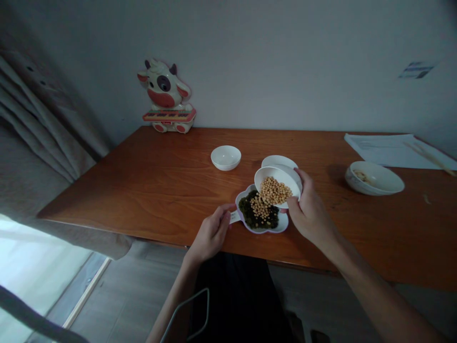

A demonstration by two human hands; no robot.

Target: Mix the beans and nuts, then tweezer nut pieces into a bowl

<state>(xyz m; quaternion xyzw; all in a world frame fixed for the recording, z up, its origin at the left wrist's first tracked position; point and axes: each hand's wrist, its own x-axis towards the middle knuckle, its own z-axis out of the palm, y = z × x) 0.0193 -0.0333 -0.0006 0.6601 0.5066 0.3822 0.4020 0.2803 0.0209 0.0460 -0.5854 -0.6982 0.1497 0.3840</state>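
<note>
My right hand (310, 209) grips a small white bowl (266, 175) tilted toward me, and yellow soybeans (274, 191) spill from it. They fall onto dark green beans (250, 214) in a flower-shaped white dish (282, 223) near the table's front edge. My left hand (212, 232) is closed on the dish's small handle (234, 217) at its left side. Behind the tilted bowl sits another white bowl (280, 161), partly hidden.
An empty white bowl (225, 157) stands on the wooden table (150, 186) to the back left. A larger patterned bowl (374, 178) sits at the right, with papers (389, 150) and chopsticks (430, 158) behind it. A cow-shaped toy keyboard (166, 97) stands against the wall.
</note>
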